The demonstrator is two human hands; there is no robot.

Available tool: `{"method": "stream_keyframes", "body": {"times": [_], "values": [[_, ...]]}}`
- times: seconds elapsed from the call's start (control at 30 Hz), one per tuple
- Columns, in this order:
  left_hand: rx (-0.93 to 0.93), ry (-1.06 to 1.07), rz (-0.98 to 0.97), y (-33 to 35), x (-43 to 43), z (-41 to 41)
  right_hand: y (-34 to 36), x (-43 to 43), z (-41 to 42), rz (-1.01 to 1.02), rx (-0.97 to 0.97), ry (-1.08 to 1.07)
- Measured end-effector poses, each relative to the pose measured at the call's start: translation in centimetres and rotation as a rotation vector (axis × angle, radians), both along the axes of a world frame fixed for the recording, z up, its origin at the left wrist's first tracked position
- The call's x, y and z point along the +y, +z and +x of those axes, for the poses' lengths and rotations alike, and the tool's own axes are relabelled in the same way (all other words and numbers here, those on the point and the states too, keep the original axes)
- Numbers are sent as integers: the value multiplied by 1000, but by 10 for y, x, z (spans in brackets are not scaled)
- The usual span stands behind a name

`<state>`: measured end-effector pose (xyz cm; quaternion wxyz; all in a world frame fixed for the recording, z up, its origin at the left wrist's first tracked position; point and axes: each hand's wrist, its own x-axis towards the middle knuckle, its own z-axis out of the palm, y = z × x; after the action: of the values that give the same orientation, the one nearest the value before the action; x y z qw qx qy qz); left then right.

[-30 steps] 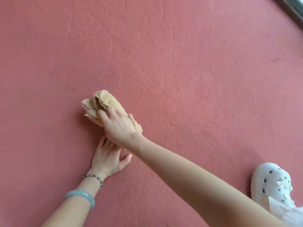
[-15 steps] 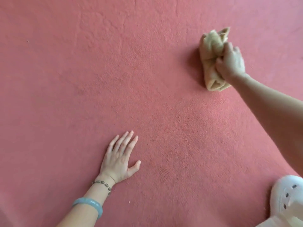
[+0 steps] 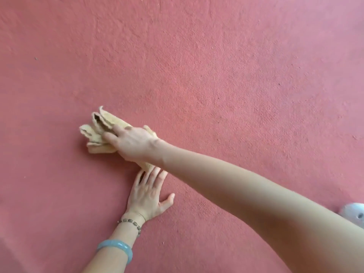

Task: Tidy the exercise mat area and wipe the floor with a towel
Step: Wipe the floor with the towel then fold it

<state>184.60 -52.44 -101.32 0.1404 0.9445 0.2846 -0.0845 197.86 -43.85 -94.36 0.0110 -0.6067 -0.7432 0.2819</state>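
A crumpled tan towel [image 3: 102, 131] lies bunched on the red floor [image 3: 216, 75], left of centre. My right hand [image 3: 132, 142] reaches across from the right and grips the towel, pressing it onto the floor. Part of the towel shows under the wrist. Just below it, my left hand [image 3: 147, 196] lies flat on the floor with fingers spread, fingertips close to the towel's near end. That wrist wears a bead bracelet and a pale blue bangle.
The toe of a white perforated clog [image 3: 354, 213] shows at the right edge. The red floor fills the rest of the view, with a few small specks on it.
My right hand has swept the towel from the upper right back to the left, ending just above my left hand. My left hand has stayed planted on the floor.
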Motion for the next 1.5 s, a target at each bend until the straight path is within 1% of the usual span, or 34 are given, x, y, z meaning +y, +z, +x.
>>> {"method": "stream_keyframes", "body": {"times": [0.03, 0.07, 0.17, 0.23, 0.33, 0.43, 0.5, 0.57, 0.6, 0.63, 0.73, 0.8, 0.87, 0.93, 0.97, 1.07, 1.13, 1.23, 1.33, 1.43, 1.5], "values": [[-2, 6, -1, 1, 0, 0, 0, -5, 2, 17, 15, 10], [-6, 0, -7, 0, 1, 1, -4, -8, 14, 51, 38, -46], [-19, -33, -1, -1, 3, 0, -10, -21, 89, 63, 110, -415], [-9, -37, -2, 0, 3, 0, -15, -51, 154, 53, 83, -661], [15, -32, 3, -1, 2, 0, -12, -124, 236, 71, -57, -923], [22, -27, 18, -3, 1, 0, -5, -210, 287, 16, -240, -1144], [19, -24, 26, -3, 0, 1, 2, -262, 304, -62, -371, -1327], [16, -19, 34, -3, 0, 1, 7, -284, 298, -126, -427, -1455], [16, -19, 39, -4, 0, 1, 7, -281, 286, -122, -413, -1463], [19, -20, 42, -4, 0, 0, 7, -271, 268, -99, -385, -1419], [22, -24, 43, -3, -1, 1, 7, -226, 184, -51, -287, -1090], [21, -24, 37, -2, -1, 0, 9, -204, 112, -63, -236, -838], [1, -22, 31, 0, -1, 0, 14, -198, 46, -83, -183, -632], [-33, -14, 3, 2, 0, 0, 12, -206, 2, -96, -131, -485], [-48, -17, -10, 3, 0, 0, 10, -212, -7, -108, -95, -462], [-39, -49, -19, 4, -1, -1, 6, -232, 2, -98, 0, -512], [-16, -45, -5, 3, -2, -2, 6, -246, 32, -89, 38, -652], [-12, -37, 15, 2, -2, -1, 3, -278, 107, -111, -56, -889], [-36, -27, 16, 0, -2, -1, 3, -325, 174, -106, -181, -1077], [-30, -26, 48, -1, -3, -1, 10, -373, 211, -162, -327, -1246], [-12, -23, 57, -2, -5, -1, 14, -390, 217, -205, -350, -1331]]}}
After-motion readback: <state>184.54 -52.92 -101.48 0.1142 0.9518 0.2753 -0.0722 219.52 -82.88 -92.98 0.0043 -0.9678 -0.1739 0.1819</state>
